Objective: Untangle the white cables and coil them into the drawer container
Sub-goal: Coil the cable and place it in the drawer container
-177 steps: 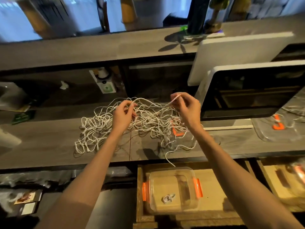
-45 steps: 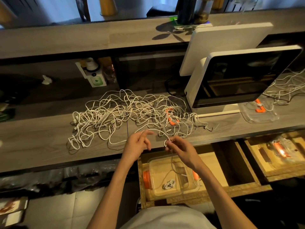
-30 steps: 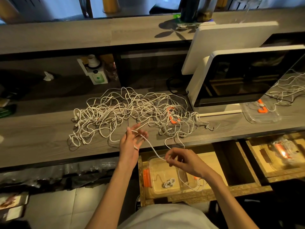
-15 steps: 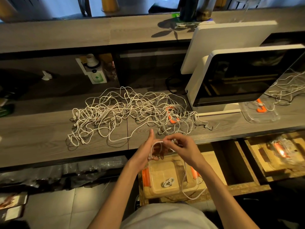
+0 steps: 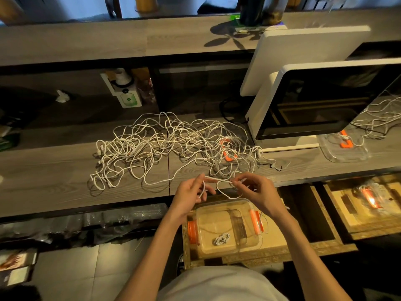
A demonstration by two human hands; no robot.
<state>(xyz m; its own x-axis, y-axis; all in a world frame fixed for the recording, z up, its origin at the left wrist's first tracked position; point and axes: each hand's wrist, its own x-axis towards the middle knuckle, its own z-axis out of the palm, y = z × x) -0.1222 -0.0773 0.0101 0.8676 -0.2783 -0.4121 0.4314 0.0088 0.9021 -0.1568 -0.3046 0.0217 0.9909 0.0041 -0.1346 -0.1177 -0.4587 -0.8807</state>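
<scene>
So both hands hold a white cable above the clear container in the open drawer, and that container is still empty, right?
Not quite. The head view shows both hands, left hand and right hand, holding a white cable above the clear container in the open drawer, but a small coiled cable already lies inside.

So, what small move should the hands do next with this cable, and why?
Probably wind another loop onto the left hand: the right hand pinches the cable stretched between them, slack hangs over the container, and one coil lies inside.
</scene>
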